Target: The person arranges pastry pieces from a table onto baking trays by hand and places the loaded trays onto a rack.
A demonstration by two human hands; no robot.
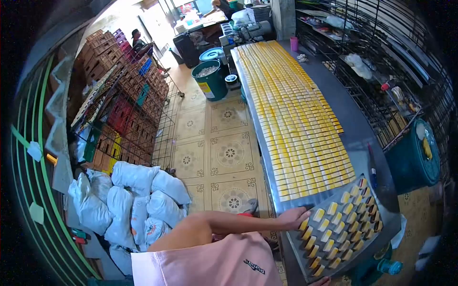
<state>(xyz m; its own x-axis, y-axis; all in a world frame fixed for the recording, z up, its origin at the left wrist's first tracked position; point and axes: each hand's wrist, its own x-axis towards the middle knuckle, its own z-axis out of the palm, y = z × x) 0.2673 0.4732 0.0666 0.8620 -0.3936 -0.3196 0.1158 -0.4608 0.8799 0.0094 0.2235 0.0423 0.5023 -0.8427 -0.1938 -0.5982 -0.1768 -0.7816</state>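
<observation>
At the near end of the long metal table [353,119] lies a tray [298,250] with spaced rows of small yellow, white and brown pieces [338,219]. My left hand [293,218] reaches over the tray's left edge, its fingers together at a piece in the corner; what they hold, if anything, is too small to tell. Low at the frame's bottom edge, my right hand [320,281] is at the tray's near edge, mostly cut off. Beyond the tray, many rows of yellow and white pieces [296,124] cover much of the table.
White sacks [138,205] are piled at the lower left, below stacked crates [129,109]. Racks [372,62] and a green barrel [412,152] stand right of the table. Another person [139,45] is at the back left. A green bin [210,81] stands on the floor.
</observation>
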